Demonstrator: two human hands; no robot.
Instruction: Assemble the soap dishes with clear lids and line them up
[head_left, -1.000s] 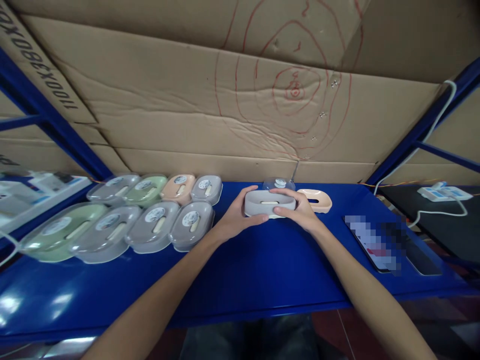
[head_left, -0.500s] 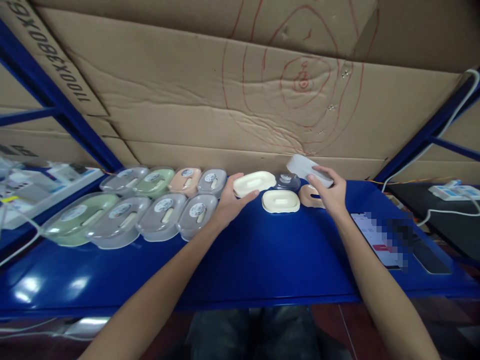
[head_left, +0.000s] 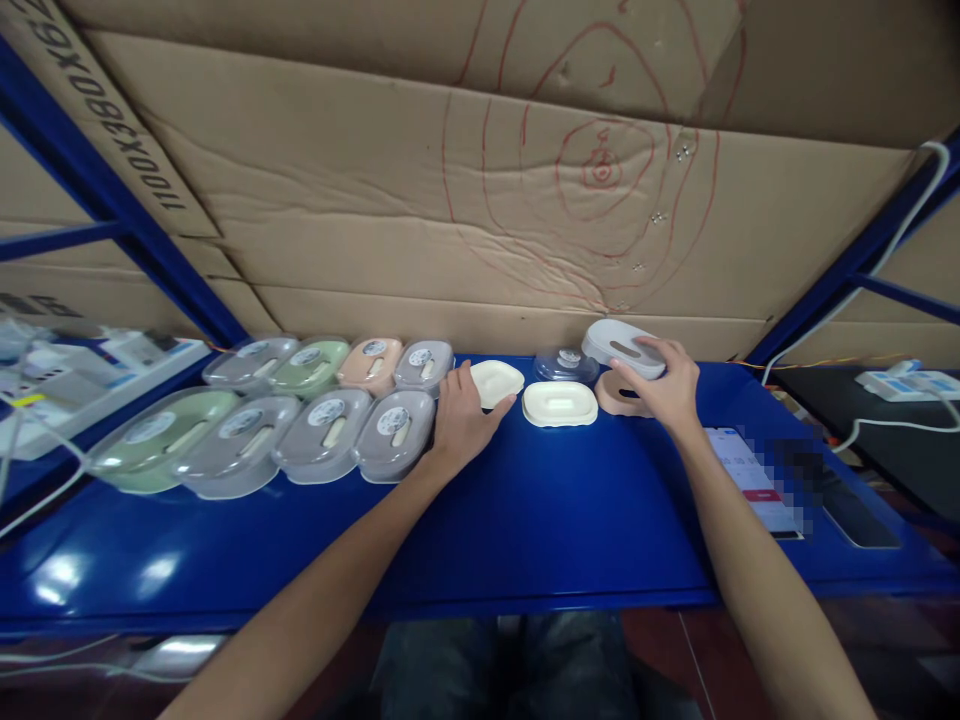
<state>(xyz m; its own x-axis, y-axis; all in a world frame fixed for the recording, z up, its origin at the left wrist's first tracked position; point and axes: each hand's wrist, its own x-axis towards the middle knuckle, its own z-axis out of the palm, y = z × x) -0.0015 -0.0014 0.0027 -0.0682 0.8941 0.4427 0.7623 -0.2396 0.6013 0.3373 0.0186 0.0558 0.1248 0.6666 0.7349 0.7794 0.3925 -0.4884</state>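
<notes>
My left hand (head_left: pixel 465 415) has its fingers and thumb around a cream oval tray (head_left: pixel 499 382), low over the blue table, and covers its left end. Raised at the right, my right hand (head_left: pixel 670 385) grips a grey soap-dish shell (head_left: pixel 619 345) with a long slot, thumb in front and fingers behind. A second cream tray (head_left: pixel 560 404) lies between the hands. Behind it sits a dark see-through lid (head_left: pixel 566 364) with a round label. The peach slotted shell (head_left: pixel 621 394) rests under my right hand, partly hidden by it.
Closed soap dishes (head_left: pixel 324 432) in grey, green and peach stand in two rows at the left. A phone (head_left: pixel 754 480) and a dark flat slab (head_left: pixel 862 510) lie at the right. Cardboard (head_left: pixel 360 250) walls off the back; blue shelf posts (head_left: pixel 180 270) flank the table (head_left: pixel 562 530).
My left hand has lowered the cream tray towards the table, its fingers now over the left end. The grey shell in my right hand has turned, showing its slot.
</notes>
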